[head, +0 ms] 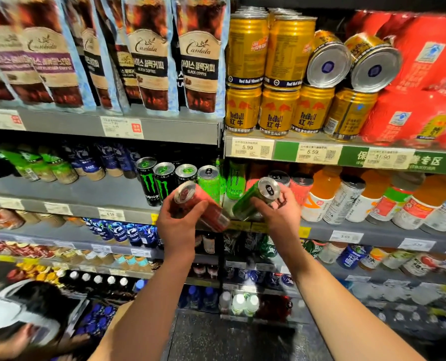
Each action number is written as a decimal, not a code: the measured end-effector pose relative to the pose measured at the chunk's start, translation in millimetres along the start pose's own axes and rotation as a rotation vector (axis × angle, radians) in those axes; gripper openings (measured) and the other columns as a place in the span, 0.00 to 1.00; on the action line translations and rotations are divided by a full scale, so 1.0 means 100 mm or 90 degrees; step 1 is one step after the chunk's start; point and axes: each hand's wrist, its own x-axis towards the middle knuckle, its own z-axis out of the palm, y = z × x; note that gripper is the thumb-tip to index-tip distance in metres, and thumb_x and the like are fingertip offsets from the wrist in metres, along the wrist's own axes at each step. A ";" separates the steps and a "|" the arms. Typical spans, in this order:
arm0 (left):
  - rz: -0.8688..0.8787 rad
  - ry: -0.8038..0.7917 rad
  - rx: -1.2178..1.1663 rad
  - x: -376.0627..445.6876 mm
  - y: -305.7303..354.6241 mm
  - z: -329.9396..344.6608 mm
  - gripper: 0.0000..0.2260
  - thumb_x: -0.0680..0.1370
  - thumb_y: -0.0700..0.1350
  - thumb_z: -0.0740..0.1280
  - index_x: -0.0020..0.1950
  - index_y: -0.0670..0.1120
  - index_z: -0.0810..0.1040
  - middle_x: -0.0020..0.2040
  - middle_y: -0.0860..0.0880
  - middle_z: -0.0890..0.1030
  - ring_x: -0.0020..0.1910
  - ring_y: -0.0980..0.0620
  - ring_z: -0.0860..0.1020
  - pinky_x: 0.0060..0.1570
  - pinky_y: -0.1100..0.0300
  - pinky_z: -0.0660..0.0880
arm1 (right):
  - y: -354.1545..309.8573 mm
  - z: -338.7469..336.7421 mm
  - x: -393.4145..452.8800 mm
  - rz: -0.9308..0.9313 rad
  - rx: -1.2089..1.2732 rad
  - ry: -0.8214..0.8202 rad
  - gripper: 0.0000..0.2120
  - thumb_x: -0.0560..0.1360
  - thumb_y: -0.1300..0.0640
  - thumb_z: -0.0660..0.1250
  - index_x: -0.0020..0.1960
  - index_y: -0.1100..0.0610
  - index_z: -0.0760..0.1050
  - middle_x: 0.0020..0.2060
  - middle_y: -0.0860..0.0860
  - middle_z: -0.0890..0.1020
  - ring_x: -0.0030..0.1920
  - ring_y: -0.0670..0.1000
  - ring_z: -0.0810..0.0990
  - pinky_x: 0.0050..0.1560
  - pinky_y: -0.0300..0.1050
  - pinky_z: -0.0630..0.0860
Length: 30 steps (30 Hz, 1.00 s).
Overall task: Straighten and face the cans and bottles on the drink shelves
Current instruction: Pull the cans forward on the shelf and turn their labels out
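My left hand (180,225) grips a tall red can (203,204), tilted with its top pointing up and left. My right hand (279,214) grips a tall green can (253,201), tilted with its silver top up and right. Both cans are held in front of the middle shelf (86,204), just before a row of upright black and green Monster cans (159,181). On the shelf above, gold Red Bull cans (276,113) stand stacked, and two of them (352,63) lie on their sides with their bases facing out.
Orange bottles (372,199) and white cans fill the middle shelf on the right. Coffee pouches (149,56) hang at upper left, red multipacks (424,79) sit at upper right. Another person's head with a white visor (21,316) is at lower left. Lower shelves hold several bottles.
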 end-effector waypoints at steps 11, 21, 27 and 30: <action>-0.026 0.044 -0.042 -0.04 0.05 -0.37 0.23 0.59 0.51 0.81 0.52 0.61 0.82 0.47 0.59 0.85 0.45 0.65 0.82 0.42 0.71 0.77 | 0.12 0.45 0.41 -0.022 -0.236 -0.009 0.29 0.67 0.52 0.80 0.64 0.57 0.73 0.43 0.44 0.76 0.40 0.42 0.73 0.42 0.34 0.70; -0.103 -0.017 -0.132 -0.05 0.03 -0.48 0.30 0.58 0.51 0.82 0.58 0.48 0.82 0.47 0.54 0.86 0.48 0.58 0.84 0.48 0.64 0.81 | 0.22 0.59 0.59 -0.017 -0.376 -0.014 0.35 0.67 0.45 0.79 0.66 0.60 0.73 0.45 0.46 0.77 0.47 0.50 0.75 0.34 0.30 0.66; -0.081 -0.049 -0.124 -0.04 0.06 -0.45 0.29 0.56 0.52 0.82 0.56 0.55 0.81 0.49 0.57 0.85 0.48 0.59 0.83 0.46 0.65 0.80 | 0.23 0.67 0.64 0.029 -0.417 -0.011 0.38 0.67 0.43 0.79 0.68 0.62 0.71 0.48 0.52 0.78 0.50 0.53 0.77 0.46 0.45 0.70; -0.063 -0.065 -0.101 -0.05 0.06 -0.41 0.24 0.58 0.54 0.81 0.52 0.62 0.81 0.49 0.59 0.84 0.49 0.58 0.83 0.49 0.61 0.79 | 0.22 0.68 0.63 0.040 -0.424 -0.020 0.37 0.67 0.42 0.78 0.66 0.61 0.70 0.50 0.53 0.78 0.52 0.56 0.78 0.46 0.46 0.71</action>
